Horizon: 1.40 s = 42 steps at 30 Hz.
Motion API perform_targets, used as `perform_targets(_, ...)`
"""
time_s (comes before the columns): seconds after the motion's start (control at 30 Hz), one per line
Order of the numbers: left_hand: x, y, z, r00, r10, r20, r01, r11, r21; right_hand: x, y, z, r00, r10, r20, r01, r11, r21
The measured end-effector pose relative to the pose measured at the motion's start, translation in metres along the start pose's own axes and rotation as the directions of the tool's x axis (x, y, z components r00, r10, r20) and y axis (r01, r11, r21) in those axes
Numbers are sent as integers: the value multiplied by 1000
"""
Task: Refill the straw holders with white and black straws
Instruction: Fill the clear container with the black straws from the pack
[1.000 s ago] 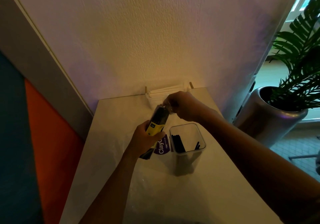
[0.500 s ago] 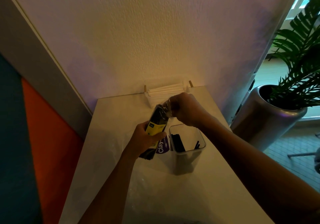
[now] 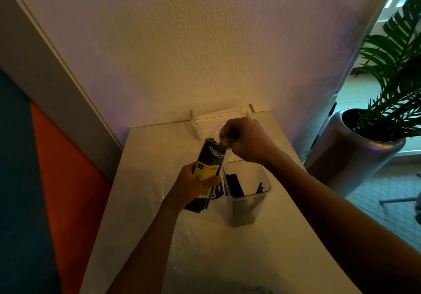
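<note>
- Head view: the left hand [image 3: 193,185] is wrapped around the lower middle of a pack of black straws [image 3: 210,160], with the fingers curled over its yellow label, so the pack is held firmly above the white table [image 3: 145,191].
- The long axis of the pack goes from the lower left to the upper right; its top end points away from the person, toward the wall, and it is tilted, not upright. The bottom ends of the straws come out below the hand.
- The right hand [image 3: 245,140] is closed in a fist at the top end of the pack and pinches the clear plastic wrapper [image 3: 222,142] there between the fingers.
- Just to the right of the pack stands a clear square straw holder [image 3: 247,197], upright on the table. A few black straws lean inside it.
- At the far edge of the table, against the wall, white straws [image 3: 218,117] lie flat in a small rack, with their long axis from left to right.
- A purple label [image 3: 216,194] shows between the pack and the holder; its text is partly hidden.
- On the right, beside the table, a green plant [image 3: 391,70] stands in a silver pot [image 3: 346,157].
</note>
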<state>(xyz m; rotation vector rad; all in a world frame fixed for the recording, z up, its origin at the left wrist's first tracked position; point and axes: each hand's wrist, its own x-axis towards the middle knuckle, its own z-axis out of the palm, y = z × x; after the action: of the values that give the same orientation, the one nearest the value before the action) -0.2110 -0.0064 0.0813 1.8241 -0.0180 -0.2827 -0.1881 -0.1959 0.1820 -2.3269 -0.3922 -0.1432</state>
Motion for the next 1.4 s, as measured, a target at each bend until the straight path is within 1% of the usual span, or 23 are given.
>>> perform_targets(0.13, -3, 1, 1, 1000, 0, 9, 1, 1000, -13, 2, -1, -7, 998, 65, -24, -62, 995, 84)
perform_targets(0.23, -4, 6, 1, 1000, 10, 14, -10, 1000, -17, 4, -1, -10, 996, 85, -35, -81, 992, 94)
perform_targets(0.3, -5, 8, 2, 1000, 10, 20, -10, 1000, -23, 4, 2, -10, 995, 99, -3, -98, 988, 120)
perform_targets(0.37, -4, 9, 3, 1000, 6, 19, -6, 1000, -29, 3, 5, -9, 989, 128, 72, -139, 975, 175)
perform_targets(0.4, -4, 10, 3, 1000, 6, 19, -6, 1000, -30, 1, 6, -8, 985, 144, 97, -159, 972, 175)
perform_targets(0.47, -2, 12, 4, 1000, 9, 28, -8, 1000, -24, -2, 7, -6, 977, 173, 124, -193, 965, 178)
perform_targets(0.53, -2, 14, 3, 999, 15, 41, -15, 1000, -5, -7, 7, -4, 973, 193, 128, -218, 949, 226)
perform_targets(0.63, -3, 15, 4, 999, 14, 44, -15, 1000, 21, -10, 8, -2, 973, 218, 75, -230, 933, 276)
perform_targets(0.73, -5, 15, 5, 999, 17, 46, -18, 1000, 11, -10, 7, 0, 972, 233, 15, -227, 932, 281)
perform_targets(0.9, -7, 17, 4, 998, 27, 56, -27, 1000, -11, -8, 4, -3, 977, 208, -50, -188, 946, 263)
perform_targets(1.03, -8, 17, 3, 998, 30, 52, -30, 1000, -9, -8, 3, -4, 977, 192, -94, -158, 945, 286)
perform_targets(1.33, -8, 15, 3, 998, 41, 36, -41, 999, -17, -6, 4, -3, 952, 204, -230, -122, 937, 327)
perform_targets(1.4, -8, 17, 4, 999, 45, 29, -44, 999, -16, -8, 5, -1, 948, 212, -237, -119, 928, 353)
